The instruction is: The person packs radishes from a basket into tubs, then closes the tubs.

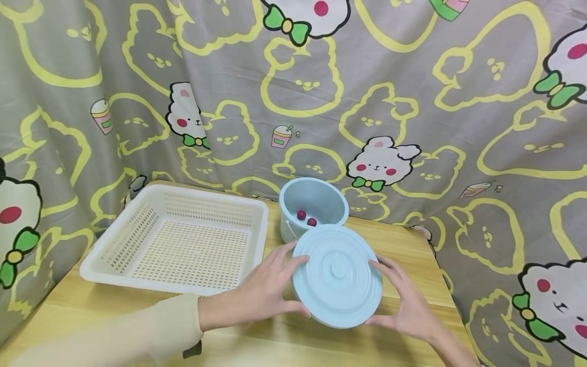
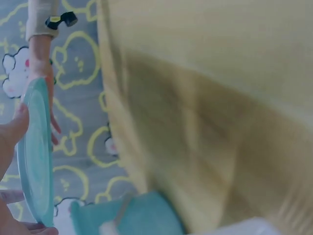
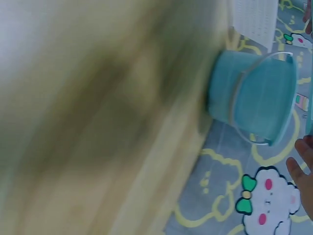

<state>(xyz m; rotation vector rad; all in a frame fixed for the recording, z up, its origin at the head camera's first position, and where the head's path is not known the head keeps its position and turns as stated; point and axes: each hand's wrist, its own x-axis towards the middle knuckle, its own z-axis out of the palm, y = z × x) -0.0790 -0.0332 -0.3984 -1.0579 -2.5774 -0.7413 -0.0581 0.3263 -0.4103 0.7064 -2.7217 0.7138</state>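
Both hands, left (image 1: pixel 263 290) and right (image 1: pixel 405 300), grasp the lid (image 1: pixel 337 275) by its rim, fingers curled round opposite edges, tilted above the desk (image 1: pixel 114 316) before the bucket (image 1: pixel 312 204).

A light wooden table (image 1: pixel 403 244) stands against the patterned curtain. A white perforated basket (image 1: pixel 179 239) sits on its left side, with a pale blue bucket (image 1: pixel 313 206) just beside it.

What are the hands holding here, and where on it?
The round light-blue lid, held by its rim: the left hand grips the left edge, the right hand the right edge, in front of the open blue bucket.
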